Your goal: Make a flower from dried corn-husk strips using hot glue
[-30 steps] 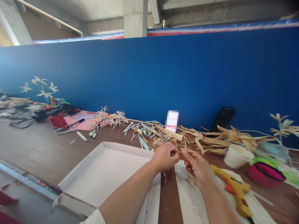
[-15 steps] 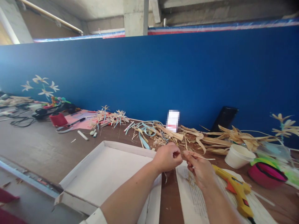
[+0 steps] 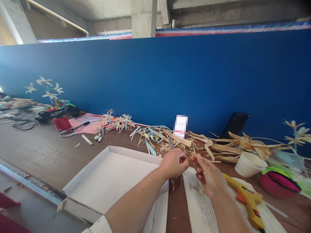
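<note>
My left hand [image 3: 175,162] is closed in a pinch above the right edge of a white box lid [image 3: 116,174]. What its fingertips grip, if anything, is too small to make out. Close beside it, my right hand [image 3: 206,174] pinches a thin pale strip [image 3: 213,160] that sticks out to the right past the fingers. Both sets of fingertips almost meet. Below the right hand lies a printed sheet [image 3: 202,210] with small straw-coloured bits on it. A yellow glue gun [image 3: 250,200] rests just right of my right forearm.
Dried husk strips [image 3: 228,145] and light-blue ribbon [image 3: 156,134] lie along the blue partition [image 3: 145,81]. A white paper cup [image 3: 250,164] and a pink round container [image 3: 279,184] stand at the right. Husk flowers [image 3: 121,121] and pink paper [image 3: 85,124] are at the back left.
My right fingers have shifted slightly along the pale strip, so its free end shows a little differently. The left hand stays almost in place; the view has moved very slightly.
</note>
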A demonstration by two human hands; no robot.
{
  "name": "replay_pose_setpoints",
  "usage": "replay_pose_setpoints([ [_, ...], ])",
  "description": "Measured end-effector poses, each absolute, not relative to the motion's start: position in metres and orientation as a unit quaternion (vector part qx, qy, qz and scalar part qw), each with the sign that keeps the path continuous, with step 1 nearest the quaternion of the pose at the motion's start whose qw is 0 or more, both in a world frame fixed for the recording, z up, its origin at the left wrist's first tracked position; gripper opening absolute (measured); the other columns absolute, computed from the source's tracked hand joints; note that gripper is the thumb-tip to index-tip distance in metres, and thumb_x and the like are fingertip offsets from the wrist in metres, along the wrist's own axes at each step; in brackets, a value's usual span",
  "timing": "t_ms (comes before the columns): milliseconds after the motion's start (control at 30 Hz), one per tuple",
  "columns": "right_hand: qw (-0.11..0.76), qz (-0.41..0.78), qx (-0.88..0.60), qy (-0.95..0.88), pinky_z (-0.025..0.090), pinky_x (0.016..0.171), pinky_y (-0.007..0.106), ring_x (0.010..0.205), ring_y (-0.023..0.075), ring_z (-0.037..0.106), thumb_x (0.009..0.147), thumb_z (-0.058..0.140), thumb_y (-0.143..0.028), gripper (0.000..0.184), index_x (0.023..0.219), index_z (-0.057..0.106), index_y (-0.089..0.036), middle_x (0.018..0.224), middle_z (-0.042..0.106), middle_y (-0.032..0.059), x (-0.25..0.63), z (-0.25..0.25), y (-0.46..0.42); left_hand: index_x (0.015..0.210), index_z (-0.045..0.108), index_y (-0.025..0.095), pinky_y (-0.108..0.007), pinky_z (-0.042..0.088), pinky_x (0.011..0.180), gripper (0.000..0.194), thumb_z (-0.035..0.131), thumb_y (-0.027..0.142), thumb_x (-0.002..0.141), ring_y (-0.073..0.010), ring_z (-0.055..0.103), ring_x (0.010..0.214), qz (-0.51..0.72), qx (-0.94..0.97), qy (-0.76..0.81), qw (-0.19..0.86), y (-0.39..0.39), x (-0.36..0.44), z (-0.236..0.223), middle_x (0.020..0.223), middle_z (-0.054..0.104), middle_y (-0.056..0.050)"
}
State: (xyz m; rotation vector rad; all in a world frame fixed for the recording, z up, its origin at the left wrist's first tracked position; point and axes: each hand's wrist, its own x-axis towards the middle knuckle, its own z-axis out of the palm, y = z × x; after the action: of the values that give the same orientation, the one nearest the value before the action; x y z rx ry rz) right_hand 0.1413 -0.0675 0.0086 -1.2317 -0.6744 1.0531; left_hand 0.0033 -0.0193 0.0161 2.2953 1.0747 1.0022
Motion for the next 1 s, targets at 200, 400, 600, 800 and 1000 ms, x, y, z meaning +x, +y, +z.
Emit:
replay_pose_setpoints([
  [200,0.673,0.406,-0.536,-0.308,0.026,0.035,0.018,0.047,0.0044,0.036,0.061,0.073,-0.042,0.035,0.086,0.070,-0.017,0.091,0.066,0.0057,0.142,0.006,-0.067,0.067,0.062,0.018,-0.025,0.042,0.068,0.016,0.050,0.028,0.072,-0.0137,0.054,0.070,0.337,0.831,0.366,0.247,-0.020,0.003,0.015,0.074,0.060,-0.001],
  [400,0.653,0.310,-0.596,-0.349,0.030,0.038,0.020,0.047,0.0066,0.037,0.064,0.068,-0.052,0.044,0.093,0.070,-0.019,0.082,0.066,0.0043,0.146,0.003,-0.066,0.087,0.064,0.017,-0.023,0.045,0.062,0.022,0.053,0.021,0.068,-0.0110,0.057,0.066,0.285,0.767,0.334,0.468,-0.016,0.003,0.017,0.089,0.065,-0.003],
  [600,0.635,0.279,-0.619,-0.368,0.028,0.040,0.022,0.045,0.0085,0.036,0.066,0.065,-0.055,0.047,0.096,0.070,-0.019,0.054,0.056,-0.0017,0.148,0.001,-0.066,0.102,0.056,0.015,-0.019,0.042,0.047,0.042,0.066,0.036,0.067,-0.0088,0.056,0.053,0.257,0.666,0.315,0.625,-0.016,0.006,0.013,0.084,0.065,-0.005],
  [800,0.638,0.268,-0.616,-0.376,0.029,0.040,0.023,0.046,0.0091,0.039,0.065,0.064,-0.057,0.052,0.096,0.071,-0.017,0.057,0.059,0.0011,0.147,0.000,-0.065,0.085,0.059,0.011,-0.016,0.038,0.045,0.027,0.064,0.034,0.069,-0.0053,0.052,0.052,0.283,0.625,0.345,0.641,-0.015,0.015,0.001,0.080,0.067,-0.007],
  [1000,0.637,0.251,-0.631,-0.364,0.029,0.041,0.024,0.046,0.0097,0.041,0.062,0.064,-0.058,0.055,0.097,0.071,-0.015,0.067,0.065,0.0039,0.152,-0.004,-0.063,0.082,0.063,0.012,-0.017,0.041,0.048,0.020,0.062,0.026,0.069,-0.0075,0.053,0.059,0.278,0.640,0.347,0.627,-0.012,0.011,0.003,0.075,0.064,-0.005],
])
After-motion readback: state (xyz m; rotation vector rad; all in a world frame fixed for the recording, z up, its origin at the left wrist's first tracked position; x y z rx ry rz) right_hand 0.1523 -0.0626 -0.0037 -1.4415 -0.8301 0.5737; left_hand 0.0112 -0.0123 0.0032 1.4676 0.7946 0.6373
